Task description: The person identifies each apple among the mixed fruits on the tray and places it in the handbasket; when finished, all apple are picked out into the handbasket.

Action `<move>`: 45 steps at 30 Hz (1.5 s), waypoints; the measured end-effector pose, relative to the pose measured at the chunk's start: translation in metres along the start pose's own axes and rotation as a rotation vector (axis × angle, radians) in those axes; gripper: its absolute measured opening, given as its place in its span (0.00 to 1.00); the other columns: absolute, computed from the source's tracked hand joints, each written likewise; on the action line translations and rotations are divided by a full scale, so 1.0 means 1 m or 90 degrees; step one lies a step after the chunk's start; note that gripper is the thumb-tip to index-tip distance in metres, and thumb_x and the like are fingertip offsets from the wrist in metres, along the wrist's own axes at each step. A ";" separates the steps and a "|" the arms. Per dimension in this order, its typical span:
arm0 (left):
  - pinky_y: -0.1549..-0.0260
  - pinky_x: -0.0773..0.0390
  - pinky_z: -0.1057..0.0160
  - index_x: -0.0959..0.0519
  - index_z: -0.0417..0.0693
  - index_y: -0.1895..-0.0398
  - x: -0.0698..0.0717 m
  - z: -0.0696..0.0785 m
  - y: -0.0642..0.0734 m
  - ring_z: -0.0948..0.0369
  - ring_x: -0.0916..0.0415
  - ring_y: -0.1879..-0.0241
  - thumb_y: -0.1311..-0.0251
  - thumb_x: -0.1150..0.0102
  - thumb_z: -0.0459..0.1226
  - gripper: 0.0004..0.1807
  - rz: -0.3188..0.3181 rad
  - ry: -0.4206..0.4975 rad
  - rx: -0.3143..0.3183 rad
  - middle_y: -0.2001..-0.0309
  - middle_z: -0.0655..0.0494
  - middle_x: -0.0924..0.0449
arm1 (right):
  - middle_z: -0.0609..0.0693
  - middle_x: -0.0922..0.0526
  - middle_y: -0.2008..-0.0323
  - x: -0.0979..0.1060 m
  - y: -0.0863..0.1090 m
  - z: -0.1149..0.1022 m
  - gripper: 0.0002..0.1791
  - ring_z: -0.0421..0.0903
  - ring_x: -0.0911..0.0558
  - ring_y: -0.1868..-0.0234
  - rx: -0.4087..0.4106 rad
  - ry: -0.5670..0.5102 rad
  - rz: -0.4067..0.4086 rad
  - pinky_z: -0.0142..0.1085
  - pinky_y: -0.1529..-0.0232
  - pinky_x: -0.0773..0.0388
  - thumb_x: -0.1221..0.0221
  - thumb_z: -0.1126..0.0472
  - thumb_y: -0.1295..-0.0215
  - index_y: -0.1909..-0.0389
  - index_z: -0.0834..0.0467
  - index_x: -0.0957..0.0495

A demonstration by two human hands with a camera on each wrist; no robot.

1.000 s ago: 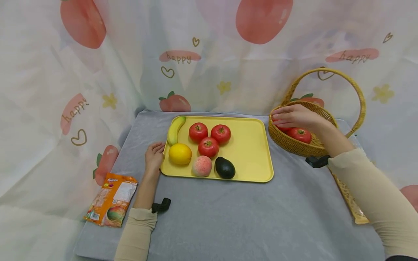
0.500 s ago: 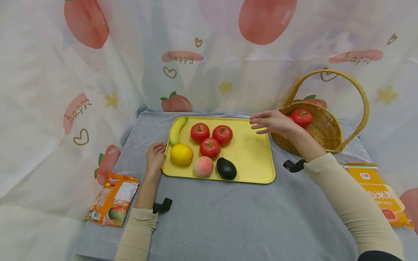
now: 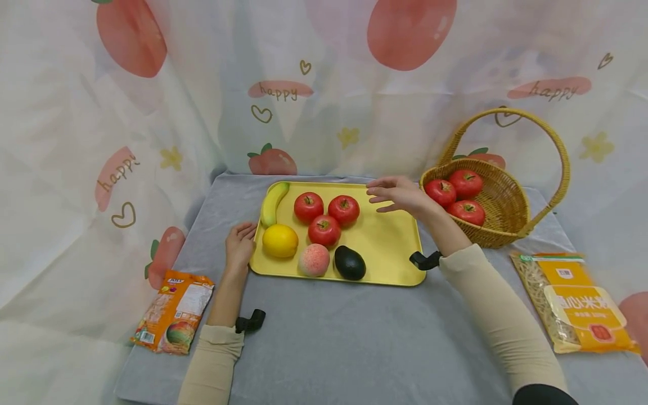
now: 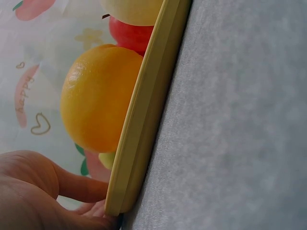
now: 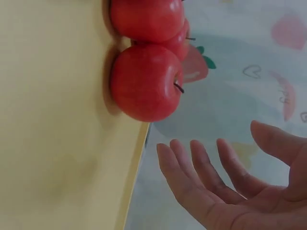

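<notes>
Pale curtain point(image 3: 304, 135) printed with strawberries, hearts and "happy" behind; grey cloth over the tabletop point(image 3: 324, 337). Yellow tray point(image 3: 390, 253) lies toward the back, near middle. On it, three red apples point(image 3: 344, 210) bunched close. Banana point(image 3: 274, 203) along the tray's left end, yellow fruit point(image 3: 280, 241) just below it; peach point(image 3: 314, 260) and dark avocado point(image 3: 350, 262) near the front rim.

Hands: left hand point(image 3: 240, 246) at the tray's left edge, fingers touching the rim; whether they pinch it, cannot tell. Right hand point(image 3: 402, 196) above the tray's right part, fingers spread and slightly bent, apart from the nearest apple.

Wicker basket point(image 3: 498, 239) with tall handle right of the tray, three more apples point(image 3: 466, 184) inside, toward its left. Orange packet point(image 3: 174, 312) at far left; yellow packet point(image 3: 574, 304) at right, in front of the basket.
</notes>
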State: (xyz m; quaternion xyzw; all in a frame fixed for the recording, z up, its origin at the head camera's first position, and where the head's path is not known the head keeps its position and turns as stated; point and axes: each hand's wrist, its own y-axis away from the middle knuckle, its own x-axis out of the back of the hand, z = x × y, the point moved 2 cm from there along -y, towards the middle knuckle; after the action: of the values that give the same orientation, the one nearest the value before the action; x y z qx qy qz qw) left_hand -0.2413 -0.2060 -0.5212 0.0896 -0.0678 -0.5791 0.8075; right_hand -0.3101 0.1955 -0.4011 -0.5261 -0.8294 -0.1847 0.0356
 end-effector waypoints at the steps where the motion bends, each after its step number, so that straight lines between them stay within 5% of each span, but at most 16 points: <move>1: 0.29 0.30 0.53 0.35 0.36 0.28 0.000 0.000 0.000 0.49 0.30 0.29 0.35 0.61 0.15 0.32 -0.002 0.001 0.000 0.30 0.39 0.28 | 0.66 0.29 0.30 -0.002 0.000 0.001 0.28 0.68 0.29 0.29 0.002 -0.004 -0.001 0.61 0.34 0.27 0.45 0.56 0.19 0.27 0.67 0.33; 9: 0.30 0.30 0.54 0.35 0.37 0.27 0.001 -0.001 0.001 0.50 0.30 0.29 0.33 0.61 0.16 0.31 -0.006 -0.006 0.011 0.30 0.40 0.28 | 0.68 0.35 0.26 -0.014 -0.009 0.009 0.31 0.68 0.30 0.28 0.007 -0.037 0.025 0.65 0.35 0.29 0.43 0.55 0.21 0.26 0.68 0.35; 24: 0.30 0.30 0.54 0.35 0.37 0.27 0.001 0.000 0.001 0.50 0.30 0.29 0.33 0.60 0.16 0.31 0.001 -0.006 0.013 0.30 0.40 0.28 | 0.67 0.32 0.28 -0.034 -0.025 0.024 0.31 0.67 0.29 0.29 0.002 -0.127 0.083 0.66 0.38 0.26 0.42 0.58 0.22 0.25 0.68 0.36; 45: 0.29 0.30 0.54 0.35 0.36 0.27 0.001 0.002 0.001 0.50 0.30 0.29 0.33 0.61 0.16 0.31 -0.004 -0.003 0.011 0.30 0.40 0.28 | 0.67 0.29 0.32 -0.063 -0.043 0.046 0.28 0.64 0.23 0.35 -0.034 -0.146 0.127 0.61 0.48 0.18 0.40 0.62 0.24 0.27 0.65 0.33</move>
State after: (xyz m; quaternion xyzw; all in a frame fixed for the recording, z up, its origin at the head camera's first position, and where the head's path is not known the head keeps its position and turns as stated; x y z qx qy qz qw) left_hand -0.2400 -0.2069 -0.5191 0.0953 -0.0740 -0.5812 0.8048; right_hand -0.3138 0.1413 -0.4716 -0.6241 -0.7665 -0.1408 -0.0551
